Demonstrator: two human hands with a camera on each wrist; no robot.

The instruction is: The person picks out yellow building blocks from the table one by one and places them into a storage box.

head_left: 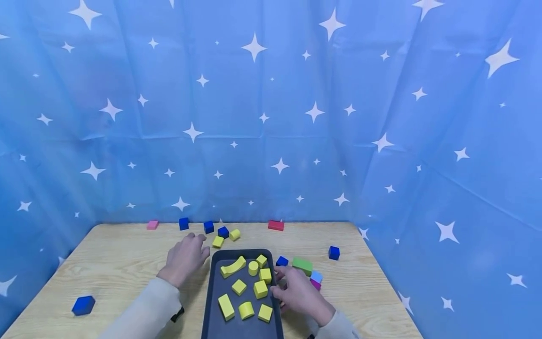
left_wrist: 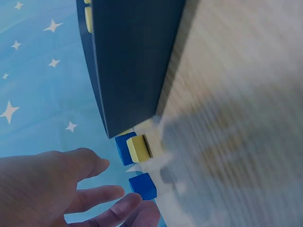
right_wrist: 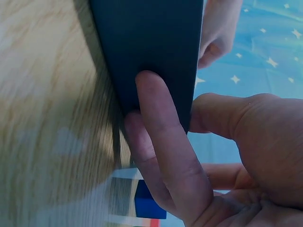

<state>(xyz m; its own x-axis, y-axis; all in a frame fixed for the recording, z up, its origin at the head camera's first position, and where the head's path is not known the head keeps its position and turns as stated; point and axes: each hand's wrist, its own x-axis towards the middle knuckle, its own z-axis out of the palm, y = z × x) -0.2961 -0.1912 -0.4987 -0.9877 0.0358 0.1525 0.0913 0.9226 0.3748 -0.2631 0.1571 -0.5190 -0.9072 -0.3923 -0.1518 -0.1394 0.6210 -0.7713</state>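
A dark tray (head_left: 247, 329) holds several yellow blocks (head_left: 260, 289), among them cubes, a cylinder, arched pieces and an oblong. My right hand (head_left: 298, 289) grips the tray's right side, with the thumb at the rim and fingers (right_wrist: 156, 104) pressed along the outer wall. Beyond the tray's far left corner, my left hand (head_left: 186, 259) reaches forward with its fingers loosely extended and nothing in them. Just past those fingers lie a yellow cube (head_left: 218, 242), a yellow cylinder (head_left: 235, 234) and blue blocks (left_wrist: 142, 186).
Right of the tray are a blue block (head_left: 282, 261), a green block (head_left: 302, 265), a light blue block (head_left: 316, 276) and a magenta one (head_left: 315, 284). A red block (head_left: 275, 225) and a pink block (head_left: 152, 225) lie by the far edge. Starry blue curtains (head_left: 254, 117) surround the table.
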